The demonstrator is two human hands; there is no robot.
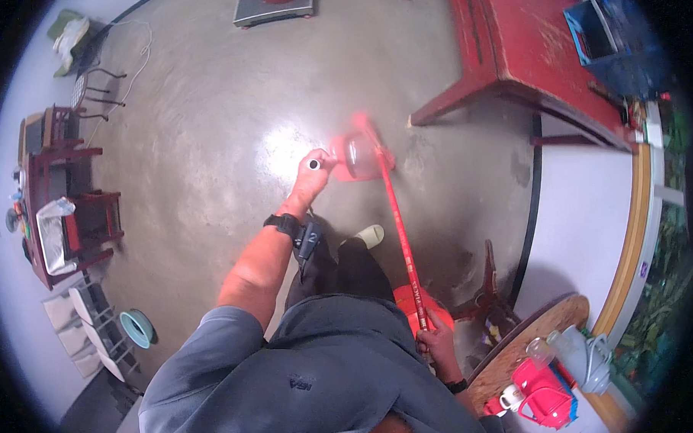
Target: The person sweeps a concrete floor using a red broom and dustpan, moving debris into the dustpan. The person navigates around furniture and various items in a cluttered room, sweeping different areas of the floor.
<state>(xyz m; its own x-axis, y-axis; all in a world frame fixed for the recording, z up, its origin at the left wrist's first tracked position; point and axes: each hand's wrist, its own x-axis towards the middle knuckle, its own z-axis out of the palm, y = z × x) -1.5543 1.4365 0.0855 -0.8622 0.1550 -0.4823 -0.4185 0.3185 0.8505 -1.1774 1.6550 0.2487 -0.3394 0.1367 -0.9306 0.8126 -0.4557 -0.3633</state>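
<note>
My left hand point(313, 170) is closed around an upright tubular handle, seen from its end. Beside that hand, low over the concrete floor, is a pink, partly translucent dustpan point(359, 159), blurred. The handle seems to belong to it. A long red broom handle point(401, 232) runs from my right hand point(436, 338), which grips its upper end, to the blurred pink broom head point(369, 130) against the dustpan's right side. Whether the dustpan holds anything cannot be told. Under the right hand shows a bright red round plastic object point(405, 300), partly covered.
A red wooden table point(523, 44) with a blue crate point(589, 30) stands at upper right. A round wooden table point(567, 314) with jugs is at lower right. A platform scale point(273, 14) is at the top. Red furniture point(36, 176), a chair and a teal basin point(137, 328) line the left.
</note>
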